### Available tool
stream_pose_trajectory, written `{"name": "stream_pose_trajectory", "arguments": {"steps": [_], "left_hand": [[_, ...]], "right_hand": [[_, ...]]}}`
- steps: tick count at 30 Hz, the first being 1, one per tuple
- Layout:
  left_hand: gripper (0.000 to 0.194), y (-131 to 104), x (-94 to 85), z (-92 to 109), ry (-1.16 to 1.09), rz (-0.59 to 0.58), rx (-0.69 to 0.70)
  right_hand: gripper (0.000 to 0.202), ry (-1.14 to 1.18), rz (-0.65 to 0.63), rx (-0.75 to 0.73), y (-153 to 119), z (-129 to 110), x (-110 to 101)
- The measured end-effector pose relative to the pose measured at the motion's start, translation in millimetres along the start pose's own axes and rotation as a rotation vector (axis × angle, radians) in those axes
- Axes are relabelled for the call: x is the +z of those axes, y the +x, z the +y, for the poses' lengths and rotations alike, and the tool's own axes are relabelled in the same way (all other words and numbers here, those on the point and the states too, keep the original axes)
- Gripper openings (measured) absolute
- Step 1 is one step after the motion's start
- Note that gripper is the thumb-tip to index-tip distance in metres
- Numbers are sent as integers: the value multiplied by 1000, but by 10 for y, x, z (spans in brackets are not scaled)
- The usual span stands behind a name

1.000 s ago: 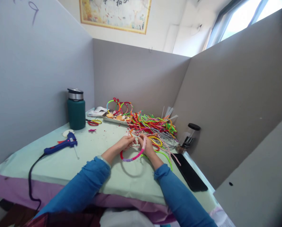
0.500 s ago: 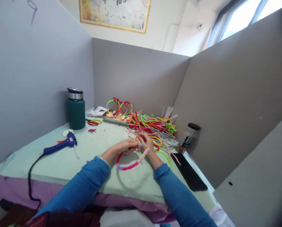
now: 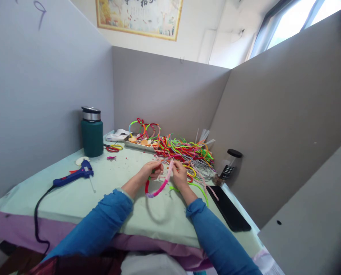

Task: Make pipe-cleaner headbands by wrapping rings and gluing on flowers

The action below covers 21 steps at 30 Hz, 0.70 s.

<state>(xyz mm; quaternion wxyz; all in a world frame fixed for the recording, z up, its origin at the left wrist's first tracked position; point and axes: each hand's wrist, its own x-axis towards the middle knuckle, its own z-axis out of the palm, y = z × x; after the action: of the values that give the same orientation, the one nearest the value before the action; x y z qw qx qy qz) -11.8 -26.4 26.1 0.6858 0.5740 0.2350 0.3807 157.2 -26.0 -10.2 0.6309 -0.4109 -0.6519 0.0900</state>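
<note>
A pipe-cleaner hoop [image 3: 159, 190], banded in red, purple, magenta and pale pink, hangs between my hands above the table. My left hand [image 3: 152, 172] is closed around its left side, where a little green shows by the fingers. A thin strand runs out from the left fingertips toward the right. My right hand [image 3: 180, 176] pinches close beside the hoop's pale pink end; what lies between those fingertips is too small to make out. Loose green pipe cleaner [image 3: 200, 188] and yellow pipe cleaner [image 3: 191, 170] rest by the right wrist.
A heap of colourful pipe cleaners [image 3: 184, 149] lies behind my hands, beside a metal tray [image 3: 138, 145] bearing finished hoops. On the left are a blue glue gun [image 3: 73, 176], scissors [image 3: 113, 148] and a green bottle [image 3: 92, 137]. A black phone [image 3: 230, 210] and a clear jar [image 3: 229, 164] are right.
My hands have drawn slightly apart, the left moving up and leftward. The hoop has tilted, and its pink end has risen to beside the right fingertips.
</note>
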Motion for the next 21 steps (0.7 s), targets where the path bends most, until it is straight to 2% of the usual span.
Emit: {"name": "stream_pose_trajectory", "arguments": {"steps": [5,11,16,21], "left_hand": [[30,14,-4,12,-77,54,35],[19,55,-64,-10,-206,61,66],[22,74,-64,-15,-135,146,136],[22,109,-61,-45,-50,264,145]], "right_hand": [[19,3,-59,6,-15,-36,8],[21,-96,-124,-47,-45,-104,0],[22,-157,-133,-48,-57,-119,-16],[21,-141,-160,-15,-73,-50,-14]]}}
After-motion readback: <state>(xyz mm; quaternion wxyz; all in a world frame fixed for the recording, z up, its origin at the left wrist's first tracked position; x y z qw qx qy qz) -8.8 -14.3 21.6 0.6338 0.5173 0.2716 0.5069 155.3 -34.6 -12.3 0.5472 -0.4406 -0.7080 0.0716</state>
